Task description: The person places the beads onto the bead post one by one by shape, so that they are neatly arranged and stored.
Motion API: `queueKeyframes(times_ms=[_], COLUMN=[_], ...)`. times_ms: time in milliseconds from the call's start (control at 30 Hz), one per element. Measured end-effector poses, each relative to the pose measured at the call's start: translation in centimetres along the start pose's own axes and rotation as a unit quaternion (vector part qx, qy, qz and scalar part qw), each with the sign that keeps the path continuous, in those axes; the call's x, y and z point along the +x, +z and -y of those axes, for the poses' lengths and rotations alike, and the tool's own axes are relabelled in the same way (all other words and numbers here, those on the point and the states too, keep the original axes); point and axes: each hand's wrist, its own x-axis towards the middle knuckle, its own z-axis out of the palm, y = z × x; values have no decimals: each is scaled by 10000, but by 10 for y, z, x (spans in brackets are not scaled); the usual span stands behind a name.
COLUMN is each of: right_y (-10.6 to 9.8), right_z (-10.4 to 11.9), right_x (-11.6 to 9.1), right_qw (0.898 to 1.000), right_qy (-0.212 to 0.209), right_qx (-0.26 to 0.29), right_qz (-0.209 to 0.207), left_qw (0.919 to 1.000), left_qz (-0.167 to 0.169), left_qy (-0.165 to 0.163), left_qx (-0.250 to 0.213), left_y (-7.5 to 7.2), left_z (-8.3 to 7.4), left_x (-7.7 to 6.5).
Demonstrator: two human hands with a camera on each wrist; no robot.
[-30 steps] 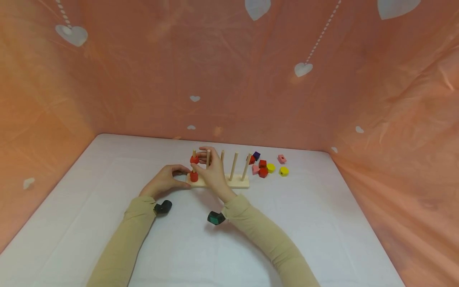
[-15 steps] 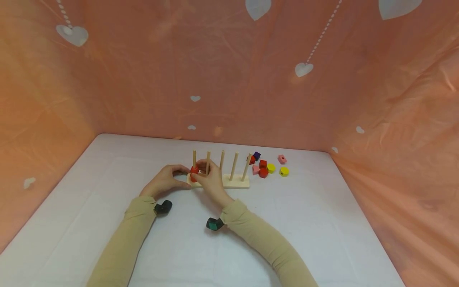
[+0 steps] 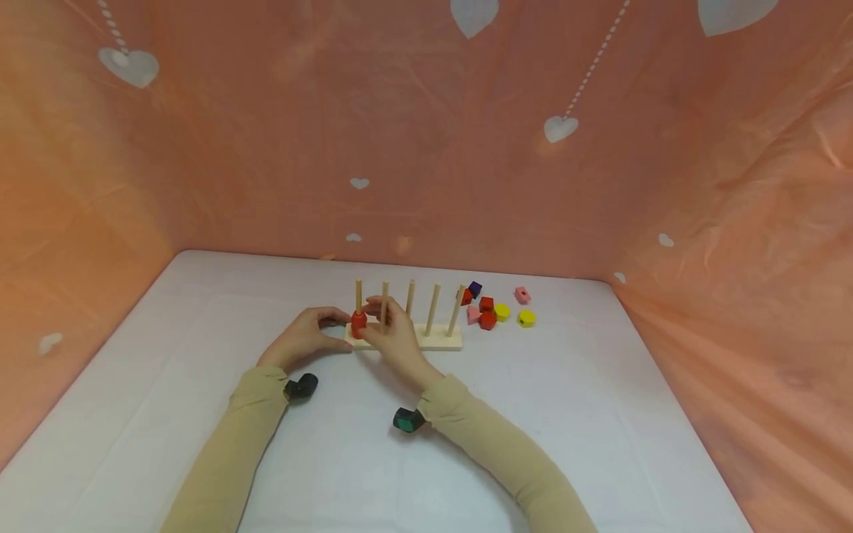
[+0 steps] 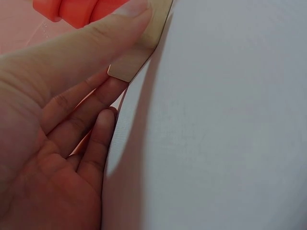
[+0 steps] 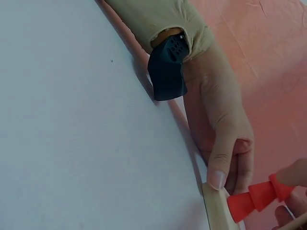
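A wooden peg stand (image 3: 440,338) with several upright pegs lies on the white table. My left hand (image 3: 305,338) grips its left end; in the left wrist view the thumb (image 4: 91,52) lies along one side of the base (image 4: 132,62) and fingers reach the other. Red beads (image 3: 358,326) are stacked on the leftmost peg, and the right wrist view shows them as flared red pieces (image 5: 261,195) one above another. My right hand (image 3: 398,342) reaches in from the right and pinches the top red bead, thumb (image 5: 295,173) against it.
Right of the stand lie loose beads: a purple cube (image 3: 475,289), several red ones (image 3: 487,320), pink ones (image 3: 523,295) and yellow ones (image 3: 526,319). The other pegs (image 3: 433,311) rise bare close beside my right hand. A peach curtain (image 3: 426,148) stands behind the table.
My right hand has brought a red bead down the leftmost peg onto the red ones below, lowering with it. My left hand has kept its grip on the stand's end.
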Motion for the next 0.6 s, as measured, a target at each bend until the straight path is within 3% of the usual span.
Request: queueKeyframes(times_ms=[133,367,600], right_y=[-8,-27,-48], right_z=[18,2,49], right_x=[-10,-18,-41], right_qw=[9993,9949,9913], right_qy=[-227,-121,-400], right_qx=[-214,-863,-844], right_qz=[222,505,928], left_qw=[10000,10000,10000], left_qz=[-17,-52,-48], left_qy=[-6,31,10], left_qx=[-14,-9,49], left_y=[0,0,-1], left_z=[1,1,2], left_x=[1,1,1])
